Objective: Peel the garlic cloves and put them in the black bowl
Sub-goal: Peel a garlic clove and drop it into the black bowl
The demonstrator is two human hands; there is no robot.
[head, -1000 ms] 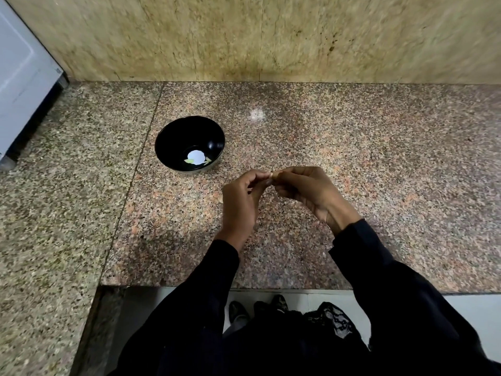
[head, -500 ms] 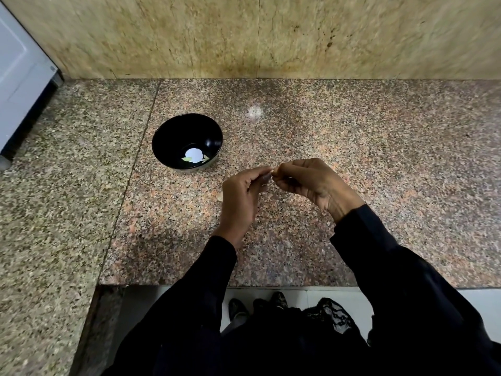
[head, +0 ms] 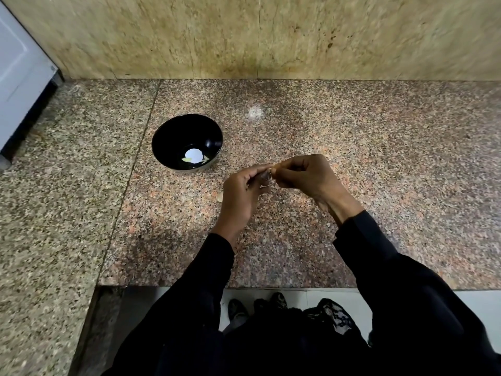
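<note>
Your left hand (head: 241, 194) and right hand (head: 306, 177) meet above the counter (head: 379, 158), both pinching one garlic clove (head: 274, 167) between fingertips. It is probably light, firm and slippery, with brittle skin; hold its ends. The near edge is close. Far left, the black bowl (head: 165, 137) has free room around.

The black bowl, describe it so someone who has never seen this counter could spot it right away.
Start at the speckled granite counter under the tan stone wall. The black bowl stands on it, to the left of and beyond the left hand, near the slab seam. It is the only glossy black dish, with a bright white spot and pale bits at its bottom.
</note>
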